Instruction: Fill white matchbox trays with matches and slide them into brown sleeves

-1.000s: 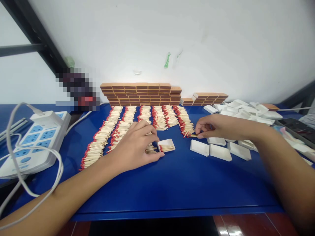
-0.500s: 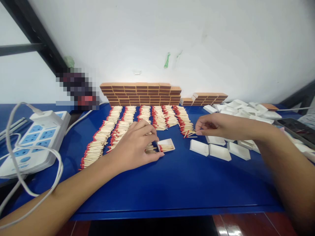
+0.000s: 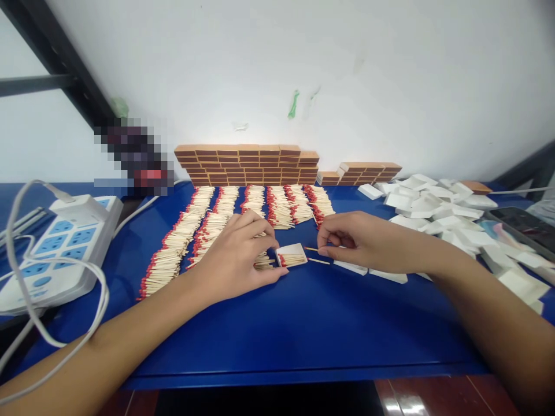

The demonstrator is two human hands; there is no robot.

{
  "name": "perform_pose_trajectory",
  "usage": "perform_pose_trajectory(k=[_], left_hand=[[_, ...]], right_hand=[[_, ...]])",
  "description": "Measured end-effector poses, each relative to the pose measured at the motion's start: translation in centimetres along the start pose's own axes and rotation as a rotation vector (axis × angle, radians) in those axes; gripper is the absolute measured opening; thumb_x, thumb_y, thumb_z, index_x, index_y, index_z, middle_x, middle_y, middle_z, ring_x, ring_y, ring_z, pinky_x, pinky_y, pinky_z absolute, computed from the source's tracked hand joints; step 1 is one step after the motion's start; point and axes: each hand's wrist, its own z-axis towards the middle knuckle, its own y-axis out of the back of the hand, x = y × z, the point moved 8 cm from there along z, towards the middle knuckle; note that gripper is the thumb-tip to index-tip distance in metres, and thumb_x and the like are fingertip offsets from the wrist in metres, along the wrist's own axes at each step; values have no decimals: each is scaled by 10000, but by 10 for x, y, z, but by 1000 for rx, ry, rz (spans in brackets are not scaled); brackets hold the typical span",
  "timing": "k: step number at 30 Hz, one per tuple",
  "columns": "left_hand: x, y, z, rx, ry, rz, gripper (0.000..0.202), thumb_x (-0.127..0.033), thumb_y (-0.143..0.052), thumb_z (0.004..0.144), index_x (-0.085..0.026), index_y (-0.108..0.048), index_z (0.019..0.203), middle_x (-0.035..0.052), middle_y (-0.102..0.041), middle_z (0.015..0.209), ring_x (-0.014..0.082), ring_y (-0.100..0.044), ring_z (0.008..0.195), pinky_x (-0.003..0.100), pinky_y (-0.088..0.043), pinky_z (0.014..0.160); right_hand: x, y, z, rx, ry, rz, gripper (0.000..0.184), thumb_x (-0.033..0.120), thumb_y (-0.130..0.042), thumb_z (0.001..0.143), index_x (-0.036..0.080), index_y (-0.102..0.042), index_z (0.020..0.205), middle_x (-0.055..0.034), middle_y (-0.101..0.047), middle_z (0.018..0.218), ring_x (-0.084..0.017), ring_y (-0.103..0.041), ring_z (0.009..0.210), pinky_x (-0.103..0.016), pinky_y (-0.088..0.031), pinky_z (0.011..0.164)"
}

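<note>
My left hand (image 3: 240,254) is closed around the left end of a small white matchbox tray (image 3: 281,249), thumb at the near side and fingers at the far side. Red-headed matches (image 3: 291,259) lie inside the tray. Just right of it, my right hand (image 3: 344,237) pinches a match (image 3: 311,249), its red head pointing left toward the tray. Another match (image 3: 318,261) is below those fingertips, beside the tray's right end; I cannot tell whether it touches the table. Rows of matches (image 3: 281,208) lie behind both hands, one partly hidden by my left hand.
Brown-sided matchboxes (image 3: 247,164) are stacked against the wall, with a lower stack (image 3: 370,172) to the right. White trays (image 3: 451,216) are heaped at the right near a phone (image 3: 524,228). A power strip (image 3: 65,248) with white cables stands at the left on the blue table (image 3: 303,329).
My right hand has moved left from the rightmost match row to beside the tray, bringing a match in its fingers. My left hand and the tray stay in place.
</note>
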Motion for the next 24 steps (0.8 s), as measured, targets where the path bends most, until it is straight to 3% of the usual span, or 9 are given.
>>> perform_pose_trajectory(k=[6, 12, 17, 24], left_hand=[[2, 1, 1, -6, 11, 7, 241, -403, -845, 893, -194, -769, 987, 77, -741, 1085, 284, -620, 1104, 475, -494, 986], [1, 1, 2, -8, 11, 2, 232, -396, -838, 900, -189, -770, 978, 77, -743, 1080, 278, -624, 1096, 473, -499, 989], [1, 1, 3, -7, 16, 5, 226, -392, -848, 890, -187, -775, 953, 73, -742, 1055, 277, -625, 1077, 473, -503, 978], [1, 0, 2, -10, 11, 13, 248, -401, -850, 890, -186, -775, 990, 77, -742, 1072, 280, -622, 1089, 474, -504, 977]], right_hand=[[-5, -6, -6, 66, -53, -103, 124, 339, -643, 895, 244, -719, 874, -44, -746, 922, -218, -641, 807, -322, -412, 669], [-5, -11, -6, 64, -67, -104, 268, 511, -637, 951, 253, -712, 944, -46, -740, 962, -232, -643, 842, -330, -417, 681], [-1, -17, -6, 76, -37, -128, 232, 412, -562, 1006, 242, -665, 886, -46, -730, 943, -221, -620, 813, -340, -420, 693], [1, 3, -7, -54, 21, -120, 278, 466, -571, 1038, 244, -674, 906, -48, -717, 907, -215, -624, 790, -331, -400, 665]])
